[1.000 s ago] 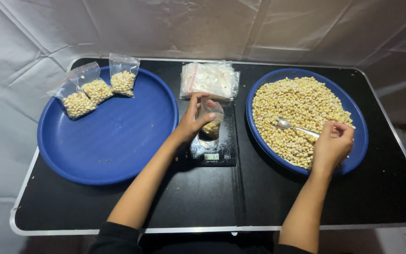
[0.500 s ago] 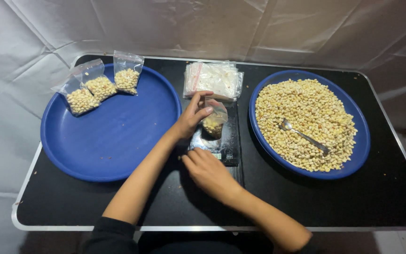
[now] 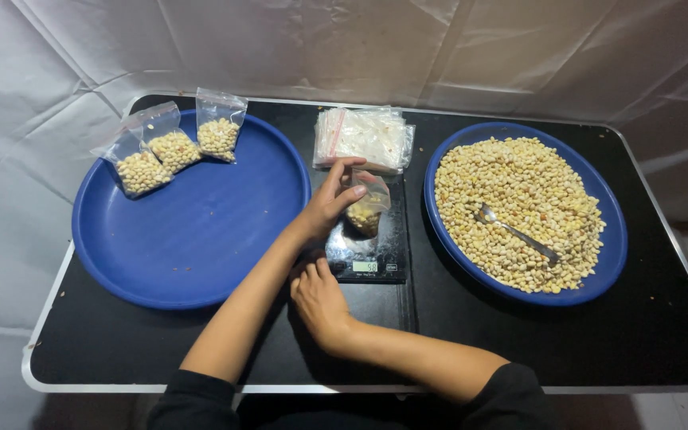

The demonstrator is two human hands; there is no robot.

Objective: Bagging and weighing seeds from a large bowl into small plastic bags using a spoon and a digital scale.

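Note:
My left hand (image 3: 330, 205) pinches the top of a small clear bag of pale beans (image 3: 365, 212). The bag stands on a black kitchen scale (image 3: 376, 256) in the middle of the table. My right hand (image 3: 320, 301) rests palm down at the scale's front left corner, under my left forearm. Its fingertips touch the scale's edge and it holds nothing. A metal spoon (image 3: 516, 233) lies loose in the bean-filled blue plate (image 3: 611, 263) on the right.
A stack of empty clear zip bags (image 3: 364, 137) lies behind the scale. The large blue plate (image 3: 201, 239) on the left carries three filled bags (image 3: 170, 148) along its far rim. White cloth surrounds the black table (image 3: 639, 334).
My right hand let go of the spoon in the right plate and came across to the scale's front left corner. My left hand stays on the bag.

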